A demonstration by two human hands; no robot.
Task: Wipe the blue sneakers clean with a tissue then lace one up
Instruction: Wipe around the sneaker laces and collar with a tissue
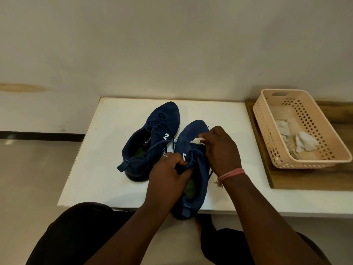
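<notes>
Blue knit sneaker nearest the person (193, 134) is the one being worked — it sits toe-away on the white table (99, 165), heel hanging just over the near edge. Second sneaker (152, 138) lies just beside it to the left, toe also away, laces loose, no hand on it.

Step in hand looks like wiping, not lacing. Right hand (222, 148) is pinched shut on a crumpled white tissue (197, 140), pressed against the upper near the lace area, right side of the shoe. Left hand (170, 173) is clamped on the collar and tongue, fingers curled into the opening, steadying the shoe. Laces (196, 155) bunch between the two hands.

Next move, as I judge it: keep the left grip firm so the shoe doesn't slide off the edge, drag the tissue along the toe and sidewall, rotate to reach the sole rim. Soft knit will dent under pressure — light strokes.

Peach plastic basket (267, 131) sits on a wooden board (282, 180) to the right, well apart from the shoes, holding used-looking tissue wads (305, 142). Whether the far sneaker is already clean can't be told.
</notes>
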